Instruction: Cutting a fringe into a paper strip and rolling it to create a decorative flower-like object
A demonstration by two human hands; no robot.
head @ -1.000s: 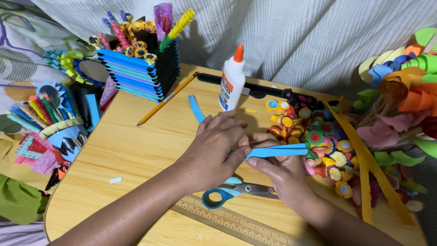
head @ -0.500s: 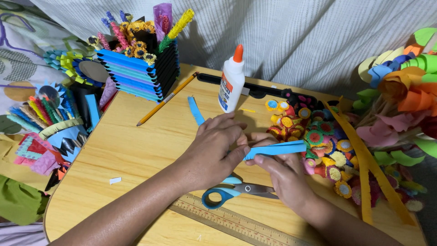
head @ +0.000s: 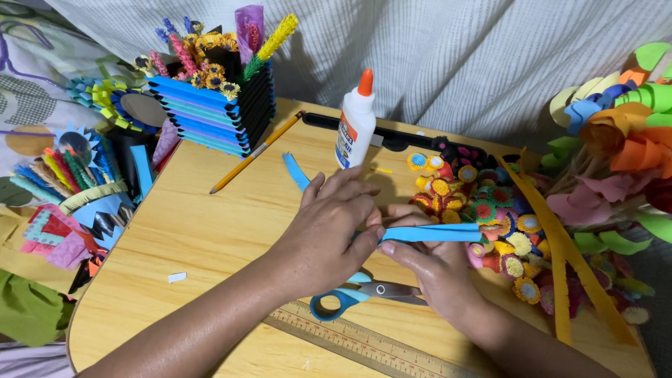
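Note:
My left hand point(head: 329, 224) and my right hand point(head: 427, 262) meet over the middle of a wooden table point(head: 210, 238). Between them they pinch a folded blue paper strip point(head: 434, 232) that sticks out to the right. My left thumb and fingers press on its left end while my right fingers hold it from beneath. A second blue paper strip point(head: 295, 170) lies flat just beyond my left hand. Blue-handled scissors point(head: 350, 295) rest shut on the table under my wrists.
A white glue bottle with an orange cap point(head: 357, 120) stands behind the hands. A pencil point(head: 255, 152) lies near a blue paper holder of paper flowers point(head: 217, 105). Several small paper flowers point(head: 483, 203) heap at the right. A ruler point(head: 364, 343) lies along the front edge.
The blue strip has tilted slightly, its right end a little lower than before. Both hands stay in nearly the same place, still pinching it.

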